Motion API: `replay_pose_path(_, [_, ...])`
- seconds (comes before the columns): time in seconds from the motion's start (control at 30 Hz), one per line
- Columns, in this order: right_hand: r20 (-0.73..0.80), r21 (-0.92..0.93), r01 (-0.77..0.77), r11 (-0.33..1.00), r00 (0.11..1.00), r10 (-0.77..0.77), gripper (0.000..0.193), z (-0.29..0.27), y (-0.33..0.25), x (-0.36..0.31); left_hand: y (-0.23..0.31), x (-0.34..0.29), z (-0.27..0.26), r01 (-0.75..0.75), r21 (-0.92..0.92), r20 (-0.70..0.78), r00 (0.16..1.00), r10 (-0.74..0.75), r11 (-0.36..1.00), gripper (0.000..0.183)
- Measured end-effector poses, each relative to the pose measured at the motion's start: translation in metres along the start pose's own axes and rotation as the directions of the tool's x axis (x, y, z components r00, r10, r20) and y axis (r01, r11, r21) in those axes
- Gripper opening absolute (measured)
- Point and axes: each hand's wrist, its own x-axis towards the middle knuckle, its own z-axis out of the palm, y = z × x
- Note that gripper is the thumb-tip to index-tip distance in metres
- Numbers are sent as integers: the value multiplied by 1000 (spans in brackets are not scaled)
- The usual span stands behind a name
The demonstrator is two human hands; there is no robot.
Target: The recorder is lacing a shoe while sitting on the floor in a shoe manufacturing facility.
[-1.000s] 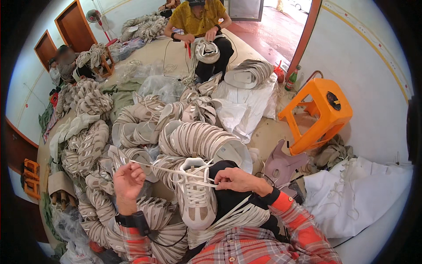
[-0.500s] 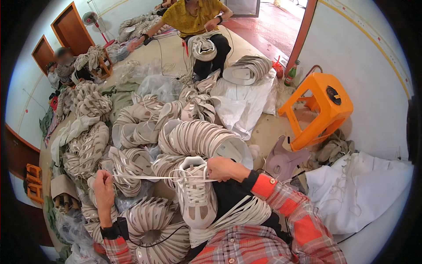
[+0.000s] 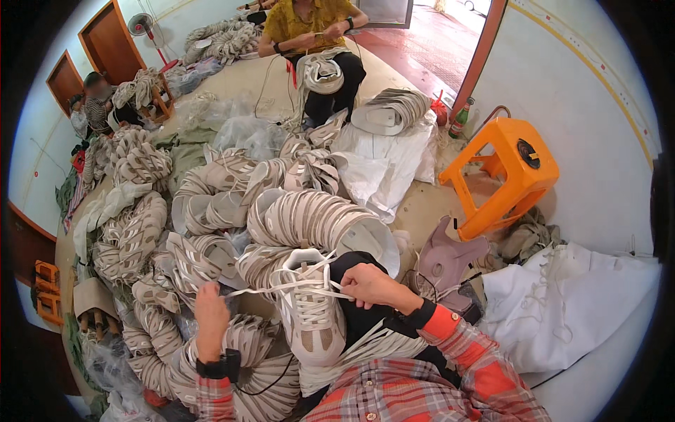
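Observation:
A beige and white shoe upper (image 3: 313, 325) rests on my lap, toe toward me, with white laces threaded across its front. To its left, my left hand (image 3: 211, 320) pinches one end of the shoelace (image 3: 259, 289) and draws it out sideways. My right hand (image 3: 374, 286) is closed on the other lace end at the upper's right side, close to the collar. Near the collar the two lace ends cross, slightly slack. Under the upper, a bundle of loose cream laces (image 3: 383, 347) lies over my lap.
Stacked rows of nested shoe uppers (image 3: 316, 219) cover the floor ahead and to the left. An orange plastic stool (image 3: 503, 176) stands at the right, behind white cloth (image 3: 562, 309). Across from me sits a co-worker in a yellow top (image 3: 299, 32), with an upper on the lap.
My left hand has come inward and my right hand has moved slightly outward, turning palm down. The lace, taut before, now hangs looser. The co-worker's outstretched arm has come back in.

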Motion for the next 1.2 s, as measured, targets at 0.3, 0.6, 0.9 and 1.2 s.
replay_pose_path(0.3, [19,176,-57,983,998,55,26,3,3,9,149,50,19,-473,-288,216,815,538,833,13])
replay_pose_path(0.6, [-71,-45,94,994,993,-97,20,6,11,19,167,73,30,-506,-123,548,682,484,854,14])
replay_pose_path(0.9, [-244,-329,291,898,893,-379,18,21,10,8,167,73,9,-456,-328,456,691,561,828,14])
replay_pose_path(1.2, [-123,-282,512,811,819,-560,20,13,6,3,159,107,-18,32,-853,341,790,510,521,18])
